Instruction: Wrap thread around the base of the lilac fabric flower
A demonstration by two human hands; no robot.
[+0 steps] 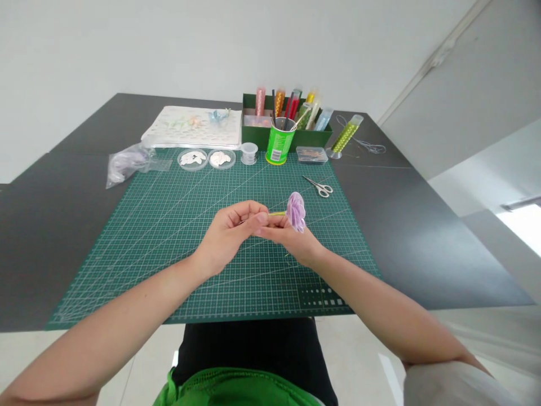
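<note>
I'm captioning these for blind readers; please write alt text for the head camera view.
Left hand and right hand, fingertips together, hold a lilac flower by its green stem over a green cutting mat. Behind are scissors, two dishes of white pieces, a green can and a box of colorful tubes.

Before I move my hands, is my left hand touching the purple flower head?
Apart. The head view shows a visible length of green stem between the left hand and the purple flower head.
</note>
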